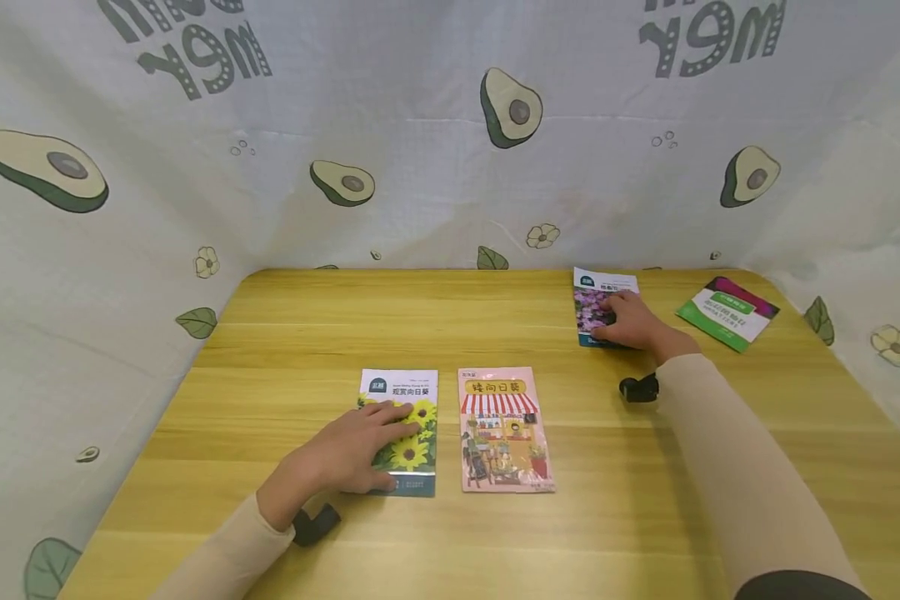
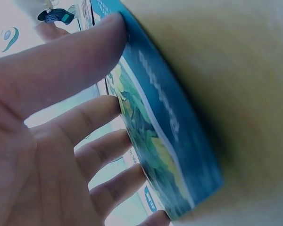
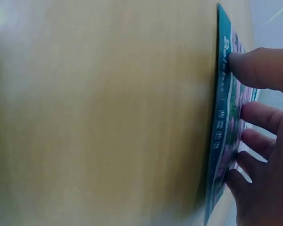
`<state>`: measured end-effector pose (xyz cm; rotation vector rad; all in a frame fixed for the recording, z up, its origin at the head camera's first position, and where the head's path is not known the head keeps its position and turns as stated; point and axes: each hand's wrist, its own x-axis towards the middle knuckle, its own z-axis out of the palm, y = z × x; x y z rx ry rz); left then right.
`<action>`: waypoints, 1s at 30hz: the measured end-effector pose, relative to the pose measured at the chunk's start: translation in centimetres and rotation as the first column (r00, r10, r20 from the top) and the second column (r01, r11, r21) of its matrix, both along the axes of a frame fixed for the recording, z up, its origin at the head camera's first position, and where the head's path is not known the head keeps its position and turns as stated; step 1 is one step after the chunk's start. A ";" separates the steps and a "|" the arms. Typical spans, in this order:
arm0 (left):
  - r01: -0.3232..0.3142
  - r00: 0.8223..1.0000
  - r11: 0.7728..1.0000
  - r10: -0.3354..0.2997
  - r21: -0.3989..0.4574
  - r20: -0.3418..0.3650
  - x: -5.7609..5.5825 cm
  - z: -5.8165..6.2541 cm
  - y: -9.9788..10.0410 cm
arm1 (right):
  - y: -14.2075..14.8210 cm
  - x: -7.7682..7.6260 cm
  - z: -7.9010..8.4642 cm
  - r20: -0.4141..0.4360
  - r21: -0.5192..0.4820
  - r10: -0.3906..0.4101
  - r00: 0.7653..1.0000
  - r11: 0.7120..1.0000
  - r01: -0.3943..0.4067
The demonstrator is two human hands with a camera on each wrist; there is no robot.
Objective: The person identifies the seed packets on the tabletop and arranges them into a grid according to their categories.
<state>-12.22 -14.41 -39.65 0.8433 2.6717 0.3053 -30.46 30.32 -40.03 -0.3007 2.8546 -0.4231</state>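
My left hand (image 1: 351, 450) rests on a seed packet with yellow flowers (image 1: 414, 454), its fingers spread over the print. In the left wrist view the thumb and fingertips touch the face of this packet, near its dark blue bottom band (image 2: 165, 108). Farther off at the right, my right hand (image 1: 632, 322) lies on a packet with purple flowers (image 1: 588, 307). The right wrist view has the thumb and fingertips touching the front of that packet (image 3: 221, 117). Both packets lie on the wooden table. Part of each front is hidden under the hand.
A pink packet (image 1: 504, 433) with a striped shop awning lies just right of the yellow-flower packet. At the far right, a green, white and magenta packet (image 1: 727, 312) lies tilted. A white cloth (image 1: 435, 217) printed with avocados hangs behind the wooden table (image 1: 390, 321).
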 end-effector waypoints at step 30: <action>-0.007 1.000 1.000 0.007 0.022 0.016 0.1 0.1 0.1 | -1.1 0.5 0.1 0.018 0.061 0.048 0.999 0.997 -0.049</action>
